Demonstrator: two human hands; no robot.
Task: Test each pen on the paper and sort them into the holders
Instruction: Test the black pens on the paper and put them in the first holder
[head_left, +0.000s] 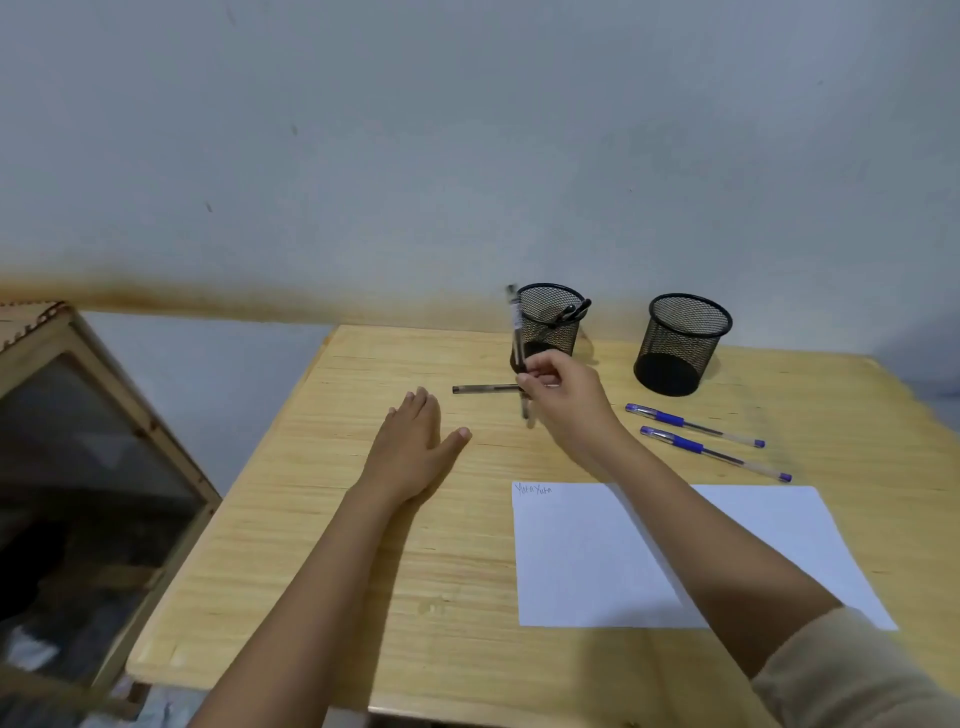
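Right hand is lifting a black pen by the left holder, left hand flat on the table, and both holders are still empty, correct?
Not quite. The head view shows the left holder already has pens in it; only the right holder looks empty. The right hand does hold a black pen, and the left hand lies flat.

We see a plain grey-white wall (467, 130) with a few small scuffs and a brownish stain band along its base. Light wood counter (363, 545) sits against it. Left of the counter, a wood-framed cabinet (104, 441) with a dark glass panel, contents unclear. Even, soft light.
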